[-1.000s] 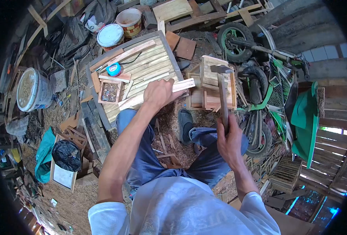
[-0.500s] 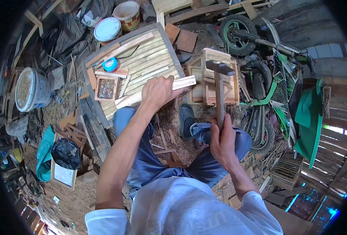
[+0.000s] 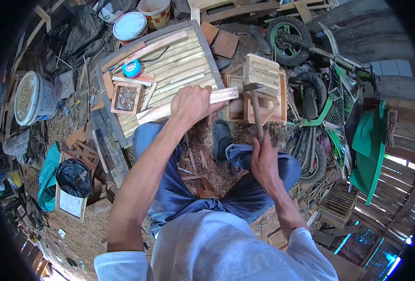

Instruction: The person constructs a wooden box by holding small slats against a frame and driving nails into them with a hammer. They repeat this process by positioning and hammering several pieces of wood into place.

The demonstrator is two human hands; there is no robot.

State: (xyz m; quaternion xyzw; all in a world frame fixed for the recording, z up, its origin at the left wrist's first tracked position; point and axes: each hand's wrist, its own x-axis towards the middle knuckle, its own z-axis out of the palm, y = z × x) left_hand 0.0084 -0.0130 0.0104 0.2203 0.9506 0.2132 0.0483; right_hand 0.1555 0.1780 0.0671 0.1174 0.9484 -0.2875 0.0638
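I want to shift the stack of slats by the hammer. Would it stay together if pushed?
Probably not. The stack of slats looks like loose, thin strips piled on a wooden frame, so a push would likely slide the top ones off. Each strip seems light and stiff. It also stands tall for its base, right beside the hammer held by the right hand, so it may tip.

Slatted panel (image 3: pixel 170 70) left of wooden box (image 3: pixel 259 91), motorbike (image 3: pixel 320 93) right, buckets (image 3: pixel 139 21) behind panel
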